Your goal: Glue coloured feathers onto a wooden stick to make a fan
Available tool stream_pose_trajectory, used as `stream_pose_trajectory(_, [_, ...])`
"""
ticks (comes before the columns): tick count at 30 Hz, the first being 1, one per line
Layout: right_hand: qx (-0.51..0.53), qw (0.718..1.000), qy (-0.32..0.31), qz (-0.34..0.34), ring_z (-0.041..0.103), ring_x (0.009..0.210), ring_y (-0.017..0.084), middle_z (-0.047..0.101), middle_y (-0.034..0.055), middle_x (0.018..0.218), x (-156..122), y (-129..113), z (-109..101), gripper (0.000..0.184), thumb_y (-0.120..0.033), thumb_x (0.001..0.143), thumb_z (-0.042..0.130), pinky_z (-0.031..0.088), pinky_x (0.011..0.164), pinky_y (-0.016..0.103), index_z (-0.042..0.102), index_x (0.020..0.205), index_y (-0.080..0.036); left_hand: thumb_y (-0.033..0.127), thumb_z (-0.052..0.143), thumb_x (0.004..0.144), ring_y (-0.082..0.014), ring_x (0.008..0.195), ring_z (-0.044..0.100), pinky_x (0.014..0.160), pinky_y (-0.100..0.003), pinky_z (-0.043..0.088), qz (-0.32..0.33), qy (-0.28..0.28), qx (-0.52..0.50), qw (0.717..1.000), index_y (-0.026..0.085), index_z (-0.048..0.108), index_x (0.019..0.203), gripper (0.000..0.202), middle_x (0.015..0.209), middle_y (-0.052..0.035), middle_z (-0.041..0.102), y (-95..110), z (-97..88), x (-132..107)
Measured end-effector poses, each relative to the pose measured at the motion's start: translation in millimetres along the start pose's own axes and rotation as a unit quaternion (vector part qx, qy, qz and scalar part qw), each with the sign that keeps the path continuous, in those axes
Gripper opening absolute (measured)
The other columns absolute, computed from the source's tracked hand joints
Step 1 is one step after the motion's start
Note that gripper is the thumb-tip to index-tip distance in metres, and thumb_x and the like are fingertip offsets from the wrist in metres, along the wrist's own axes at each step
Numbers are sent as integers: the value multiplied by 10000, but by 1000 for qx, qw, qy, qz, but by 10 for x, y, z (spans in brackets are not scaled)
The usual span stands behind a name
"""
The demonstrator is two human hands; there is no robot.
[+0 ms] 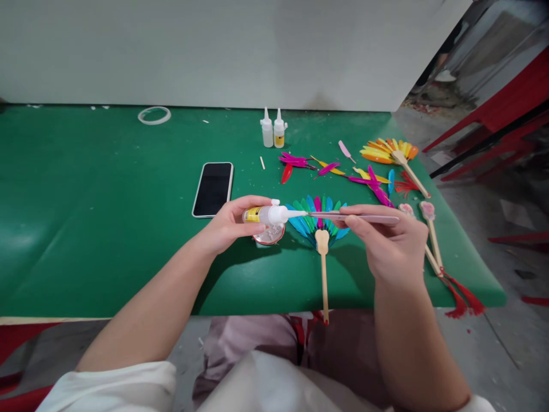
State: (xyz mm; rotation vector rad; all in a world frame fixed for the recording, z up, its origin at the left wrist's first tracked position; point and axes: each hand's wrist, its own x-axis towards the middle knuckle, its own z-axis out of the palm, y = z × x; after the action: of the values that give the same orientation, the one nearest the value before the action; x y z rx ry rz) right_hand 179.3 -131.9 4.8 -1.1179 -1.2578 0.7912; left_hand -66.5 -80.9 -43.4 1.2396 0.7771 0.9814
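My left hand [234, 222] grips a small glue bottle [266, 215] with a yellow label, held sideways with its nozzle pointing right. In my right hand [388, 234] is a pair of tweezers [364, 218], pointing left so that its tips meet the nozzle's end. Whether the tips pinch anything is too small to tell. Below them a feather fan [322, 243] with blue, green and magenta feathers lies on the green table, its wooden handle toward me. Under the bottle sits a small round dish [270, 234] with whitish contents, partly hidden by my left hand.
A phone [213, 189] lies left of the dish. Two more bottles [273, 129] stand at the back. Loose feathers [328, 167], a yellow-orange fan [398, 154] and wooden handles with red tassels [432, 229] lie on the right. A clear ring [154, 115] is at the back left.
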Motion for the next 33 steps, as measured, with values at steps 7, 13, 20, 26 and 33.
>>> stream_pose_trajectory(7, [11,999,20,-23,676,616,166,714,-2,698,7,3,13,62,-212,699,730,570,569,284,727,759,-228,180,783,616,-168,836,625,738,-251,476,-1,-10,10,1000,246,697,1004,402,1002,-48,693,-18,-24,-8])
stream_pose_trajectory(13, [13,1000,9,-21,672,603,172,708,-4,682,0,-9,8,56,-225,703,727,569,556,299,722,759,-227,176,781,626,-149,834,618,736,-232,474,-2,-12,20,1000,251,695,1002,392,995,-35,692,-16,-21,-3])
stream_pose_trajectory(20, [-7,999,24,-28,680,619,191,708,0,699,11,-79,-74,39,-229,691,734,582,574,315,719,728,-229,178,781,617,-142,824,611,716,-245,489,12,56,-31,998,266,689,988,392,1060,-24,667,4,28,20])
stream_pose_trajectory(26, [-65,984,164,-38,666,686,208,690,32,755,120,-90,-579,101,-190,712,714,549,676,345,746,781,-257,434,657,753,-78,609,511,578,-210,458,14,181,-191,965,200,655,1001,341,834,-27,645,98,-34,99])
stream_pose_trajectory(33, [-323,946,27,-2,653,875,267,718,19,845,153,182,-1016,67,-308,765,677,438,948,482,737,793,-302,353,591,817,-75,665,492,607,-205,438,-10,152,-254,955,193,636,1063,296,873,4,629,95,-58,104])
